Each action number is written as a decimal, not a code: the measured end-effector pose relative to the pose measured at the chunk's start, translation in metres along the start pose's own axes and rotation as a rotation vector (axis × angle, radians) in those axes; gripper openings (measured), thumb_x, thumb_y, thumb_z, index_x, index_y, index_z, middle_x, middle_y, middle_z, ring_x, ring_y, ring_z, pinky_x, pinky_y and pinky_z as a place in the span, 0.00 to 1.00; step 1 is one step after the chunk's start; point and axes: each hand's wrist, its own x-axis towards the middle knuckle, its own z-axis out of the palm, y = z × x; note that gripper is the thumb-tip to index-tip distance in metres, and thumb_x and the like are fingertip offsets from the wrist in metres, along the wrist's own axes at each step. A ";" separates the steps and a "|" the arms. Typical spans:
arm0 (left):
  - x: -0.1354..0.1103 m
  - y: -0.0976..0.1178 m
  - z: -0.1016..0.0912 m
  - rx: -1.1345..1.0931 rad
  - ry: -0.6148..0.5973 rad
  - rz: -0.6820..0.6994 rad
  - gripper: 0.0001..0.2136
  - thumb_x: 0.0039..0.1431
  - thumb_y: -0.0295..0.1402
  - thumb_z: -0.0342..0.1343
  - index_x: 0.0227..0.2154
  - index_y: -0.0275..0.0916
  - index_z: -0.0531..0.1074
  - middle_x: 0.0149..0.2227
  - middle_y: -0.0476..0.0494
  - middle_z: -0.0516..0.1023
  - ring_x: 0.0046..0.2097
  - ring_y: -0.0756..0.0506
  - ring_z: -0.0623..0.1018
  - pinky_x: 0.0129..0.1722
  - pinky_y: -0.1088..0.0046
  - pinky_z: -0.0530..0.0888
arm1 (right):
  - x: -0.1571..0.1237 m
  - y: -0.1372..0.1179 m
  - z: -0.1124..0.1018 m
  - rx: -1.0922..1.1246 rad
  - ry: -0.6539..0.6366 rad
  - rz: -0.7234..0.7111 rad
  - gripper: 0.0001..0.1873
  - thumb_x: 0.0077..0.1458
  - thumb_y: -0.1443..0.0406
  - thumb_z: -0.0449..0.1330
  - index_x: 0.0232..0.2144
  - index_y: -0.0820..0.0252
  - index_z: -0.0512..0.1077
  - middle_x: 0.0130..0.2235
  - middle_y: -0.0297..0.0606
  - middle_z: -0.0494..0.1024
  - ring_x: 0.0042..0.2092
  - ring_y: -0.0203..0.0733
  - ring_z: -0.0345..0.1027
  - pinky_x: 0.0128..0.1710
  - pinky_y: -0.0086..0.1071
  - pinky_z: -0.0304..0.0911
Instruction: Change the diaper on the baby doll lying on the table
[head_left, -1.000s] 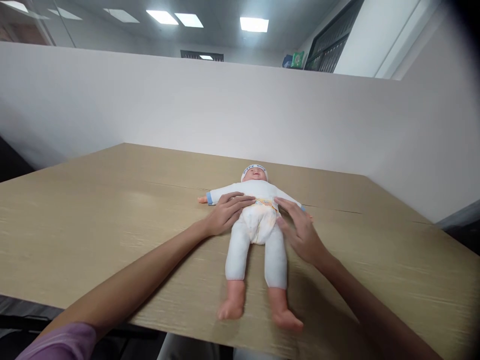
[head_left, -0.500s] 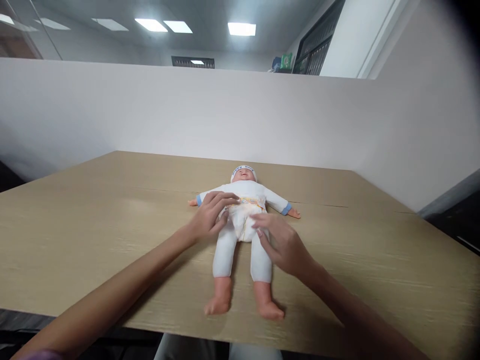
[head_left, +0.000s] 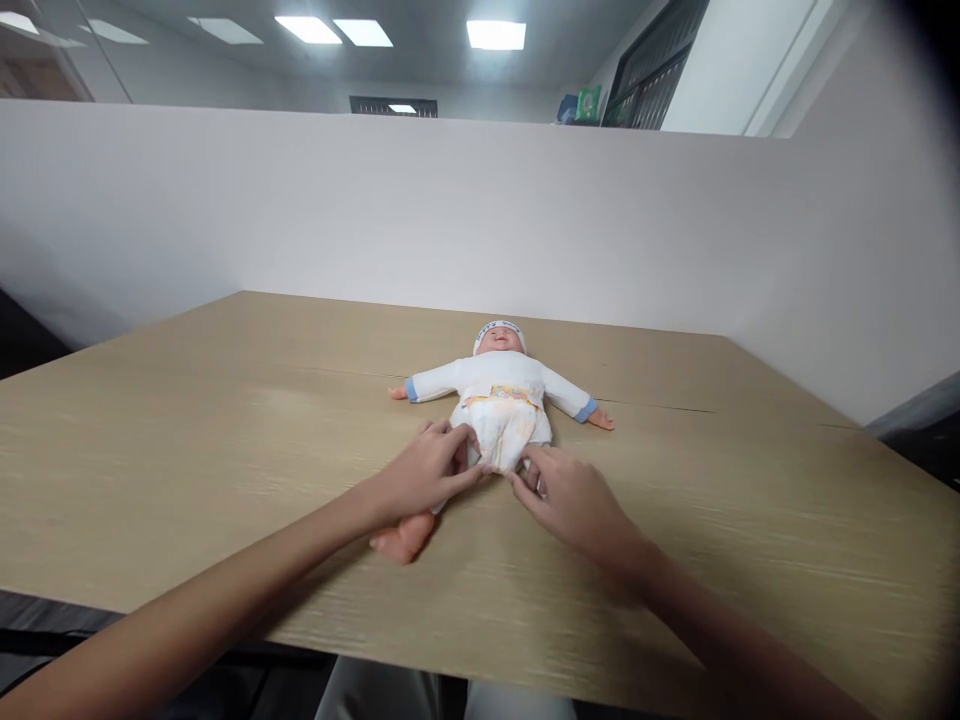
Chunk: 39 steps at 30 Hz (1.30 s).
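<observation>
A baby doll (head_left: 499,368) in a white top with blue cuffs and a lettered white cap lies on its back, head away from me and arms spread. Around its hips is a white diaper (head_left: 504,430) with an orange patterned waistband. My left hand (head_left: 426,468) pinches the diaper's lower edge at the left leg opening. On the other side, my right hand (head_left: 576,492) has thumb and fingers closed on the edge at the right leg. One doll foot (head_left: 405,538) shows below my left wrist; the other foot is hidden behind my right hand and forearm.
The doll rests on a wide wooden table (head_left: 225,430) with a thin seam across it. A pale partition wall (head_left: 375,210) rises behind the table's far edge, with windows above it. My legs (head_left: 382,690) are below the near edge.
Both hands have moved down from the diaper's front to its leg edges and closed there. The doll's legs, straight toward me before, are now spread apart and mostly covered by my hands.
</observation>
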 end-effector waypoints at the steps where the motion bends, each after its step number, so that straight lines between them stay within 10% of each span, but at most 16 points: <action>1: 0.003 0.003 0.003 0.008 0.016 -0.015 0.17 0.68 0.50 0.55 0.35 0.41 0.69 0.33 0.46 0.71 0.40 0.41 0.70 0.41 0.65 0.65 | 0.000 -0.002 0.003 -0.023 0.021 -0.008 0.10 0.65 0.60 0.60 0.31 0.54 0.67 0.30 0.33 0.75 0.31 0.41 0.67 0.31 0.34 0.51; 8: 0.007 0.005 0.018 0.004 0.068 0.019 0.12 0.67 0.38 0.59 0.28 0.40 0.70 0.29 0.47 0.73 0.40 0.42 0.71 0.41 0.66 0.64 | -0.012 -0.006 0.017 -0.012 0.074 -0.063 0.02 0.64 0.67 0.60 0.39 0.56 0.72 0.42 0.39 0.77 0.45 0.48 0.70 0.43 0.39 0.62; 16: 0.002 0.000 0.018 -0.115 0.173 0.113 0.03 0.67 0.33 0.58 0.36 0.41 0.74 0.50 0.45 0.76 0.52 0.41 0.73 0.54 0.63 0.68 | -0.016 -0.012 0.020 0.067 0.112 -0.059 0.12 0.64 0.67 0.61 0.50 0.56 0.73 0.53 0.44 0.75 0.53 0.52 0.68 0.54 0.47 0.65; 30: 0.007 -0.003 0.018 -0.296 0.115 -0.038 0.05 0.59 0.34 0.61 0.35 0.41 0.71 0.37 0.49 0.74 0.44 0.43 0.71 0.46 0.67 0.67 | -0.010 -0.012 0.014 0.111 0.063 -0.054 0.05 0.63 0.63 0.61 0.40 0.56 0.69 0.42 0.41 0.77 0.45 0.51 0.69 0.45 0.42 0.63; 39: 0.010 -0.009 0.031 -0.733 0.195 -0.217 0.21 0.52 0.42 0.67 0.36 0.43 0.58 0.32 0.54 0.65 0.35 0.49 0.68 0.36 0.73 0.66 | -0.001 0.003 0.017 0.357 0.186 0.138 0.17 0.59 0.61 0.62 0.45 0.53 0.59 0.41 0.37 0.79 0.42 0.48 0.75 0.41 0.37 0.64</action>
